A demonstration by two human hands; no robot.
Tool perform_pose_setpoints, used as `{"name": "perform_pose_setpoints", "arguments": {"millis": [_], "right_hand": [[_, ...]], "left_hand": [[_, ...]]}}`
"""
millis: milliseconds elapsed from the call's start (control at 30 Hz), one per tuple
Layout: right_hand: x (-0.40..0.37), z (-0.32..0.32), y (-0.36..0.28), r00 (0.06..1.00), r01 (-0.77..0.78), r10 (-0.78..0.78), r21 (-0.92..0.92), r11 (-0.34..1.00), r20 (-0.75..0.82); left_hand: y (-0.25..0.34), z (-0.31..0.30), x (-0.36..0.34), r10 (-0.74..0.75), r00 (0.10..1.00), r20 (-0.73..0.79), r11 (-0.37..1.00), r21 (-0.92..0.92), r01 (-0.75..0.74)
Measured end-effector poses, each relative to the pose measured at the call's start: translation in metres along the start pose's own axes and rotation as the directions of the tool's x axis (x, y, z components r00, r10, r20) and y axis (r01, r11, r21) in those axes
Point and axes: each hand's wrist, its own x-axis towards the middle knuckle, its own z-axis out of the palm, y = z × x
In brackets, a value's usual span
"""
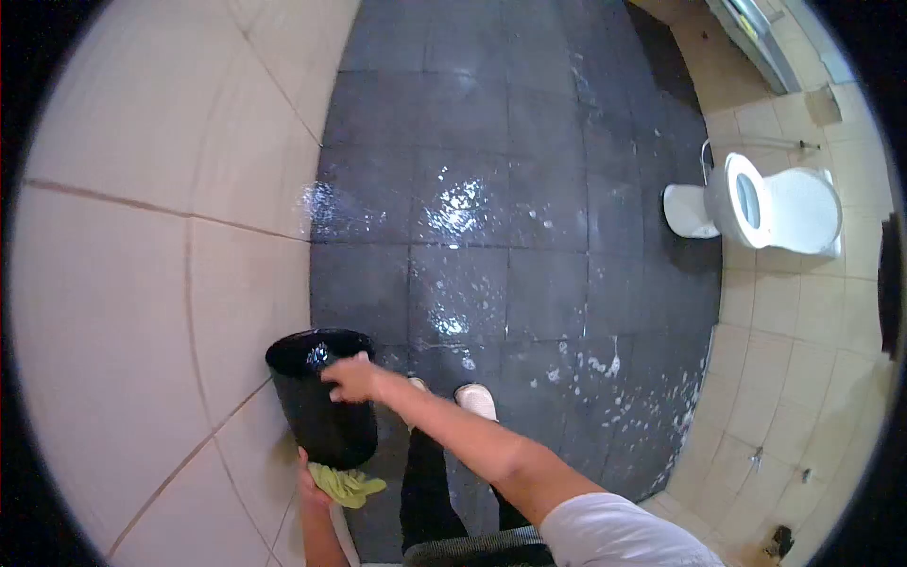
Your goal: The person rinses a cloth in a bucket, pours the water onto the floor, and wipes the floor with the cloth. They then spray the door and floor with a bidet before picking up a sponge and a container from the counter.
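Note:
A black bucket [331,416] is held tilted beside the tiled wall at the lower left, its dark opening showing a shiny glint inside. My right hand [351,378] is at the near side of its rim, with the fingers bent; whether they grip the rim is hard to make out. Low at the bucket's base, my left hand [312,480] supports it from below. A yellow-green cloth or glove [348,486] hangs at that hand, under the bucket's bottom.
Wet dark floor tiles [548,293] carry puddles and foam patches. A white toilet [756,203] stands at the right wall. My feet in light shoes [476,401] are just right of the bucket. A beige tiled wall [113,283] rises on the left.

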Motion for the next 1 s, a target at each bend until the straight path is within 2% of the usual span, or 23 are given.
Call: {"name": "perform_pose_setpoints", "arguments": {"millis": [67, 100, 167, 200, 233, 267, 300, 367, 433, 467, 500, 567, 600, 633, 667, 700, 767, 800, 833, 900, 933, 967, 1000], "right_hand": [[0.023, -0.02, 0.065, 0.996, -0.089, 0.089, 0.191, 0.978, 0.007], [0.032, -0.028, 0.096, 0.992, -0.125, 0.127, 0.283, 0.951, 0.011], [0.028, -0.021, 0.159, 0.916, -0.068, 0.159, 0.248, 0.966, -0.369], [0.015, -0.042, 0.168, 0.922, -0.136, 0.242, 0.332, 0.933, -0.301], [-0.001, -0.06, 0.187, 0.919, -0.213, 0.323, 0.407, 0.888, -0.224], [-0.023, -0.073, 0.201, 0.892, -0.179, 0.364, 0.528, 0.83, -0.269], [-0.045, -0.079, 0.215, 0.859, -0.133, 0.406, 0.631, 0.764, -0.31], [-0.088, -0.093, 0.225, 0.697, -0.149, 0.52, 0.61, 0.779, -0.494], [-0.127, -0.118, 0.22, 0.717, -0.043, 0.53, 0.73, 0.682, -0.452], [-0.14, -0.127, 0.219, 0.69, 0.085, 0.529, 0.781, 0.618, -0.493], [-0.156, -0.14, 0.214, 0.67, 0.134, 0.467, 0.713, 0.689, -0.577], [-0.171, -0.15, 0.225, 0.495, 0.012, 0.482, 0.56, 0.828, -0.723], [-0.189, -0.167, 0.194, 0.486, 0.018, 0.473, 0.549, 0.835, -0.735], [-0.214, -0.192, 0.14, 0.518, -0.219, 0.395, 0.328, 0.919, -0.759], [-0.232, -0.208, 0.094, 0.563, -0.43, 0.324, 0.066, 0.901, -0.76], [-0.24, -0.213, 0.068, 0.558, -0.427, 0.319, 0.064, 0.902, -0.766], [-0.252, -0.207, 0.027, 0.572, -0.439, 0.105, -0.196, 0.877, -0.813], [-0.257, -0.202, 0.009, 0.586, -0.421, 0.048, -0.253, 0.871, -0.809], [-0.26, -0.193, -0.007, 0.599, -0.403, -0.004, -0.306, 0.863, -0.801], [-0.264, -0.178, -0.044, 0.626, -0.387, -0.041, -0.356, 0.85, -0.778], [-0.265, -0.165, -0.051, 0.636, -0.32, -0.081, -0.357, 0.877, -0.768], [-0.265, -0.153, -0.057, 0.667, -0.296, -0.071, -0.351, 0.888, -0.742], [-0.261, -0.141, -0.064, 0.681, -0.287, -0.087, -0.374, 0.882, -0.727]], "left_hand": [[0.01, 0.0, 0.046, -0.103, 0.995, -0.017, 0.984, 0.145, 0.104], [0.011, 0.016, 0.066, -0.063, 0.996, -0.059, 0.96, 0.271, 0.077], [0.016, 0.057, 0.098, 0.029, 0.985, -0.17, 0.887, 0.46, 0.053], [0.022, 0.052, 0.129, 0.096, 0.968, -0.234, 0.838, 0.543, 0.048], [0.022, 0.087, 0.142, -0.021, 0.978, -0.208, 0.811, 0.569, 0.138], [0.026, 0.077, 0.185, 0.002, 0.985, -0.172, 0.808, 0.581, 0.1], [0.013, 0.126, 0.177, 0.036, 0.997, -0.075, 0.769, 0.639, 0.02], [0.015, 0.137, 0.246, 0.157, 0.974, -0.163, 0.562, 0.826, 0.048], [-0.003, 0.187, 0.256, 0.218, 0.974, -0.061, 0.44, 0.897, -0.042], [-0.017, 0.22, 0.253, 0.218, 0.975, -0.04, 0.385, 0.922, -0.048], [-0.028, 0.251, 0.242, 0.222, 0.975, -0.017, 0.33, 0.942, -0.058], [-0.04, 0.271, 0.252, -0.057, 0.996, 0.066, 0.527, 0.849, -0.026], [-0.051, 0.284, 0.241, -0.18, 0.981, 0.072, 0.621, 0.781, 0.056], [-0.064, 0.309, 0.21, -0.21, 0.978, 0.017, 0.669, 0.731, 0.131], [-0.074, 0.322, 0.189, -0.323, 0.944, 0.073, 0.707, 0.681, 0.189], [-0.081, 0.329, 0.174, -0.427, 0.894, 0.135, 0.733, 0.631, 0.254], [-0.099, 0.322, 0.166, -0.449, 0.845, 0.29, 0.797, 0.558, 0.232], [-0.107, 0.317, 0.162, -0.425, 0.809, 0.407, 0.844, 0.502, 0.19], [-0.115, 0.312, 0.156, -0.425, 0.811, 0.402, 0.84, 0.509, 0.189], [-0.124, 0.298, 0.142, -0.348, 0.875, 0.336, 0.902, 0.375, 0.215], [-0.123, 0.287, 0.133, -0.284, 0.929, 0.237, 0.91, 0.372, 0.183], [-0.113, 0.254, 0.14, -0.297, 0.929, 0.219, 0.907, 0.37, 0.203], [-0.105, 0.232, 0.125, -0.251, 0.94, 0.23, 0.924, 0.346, 0.162]]}}
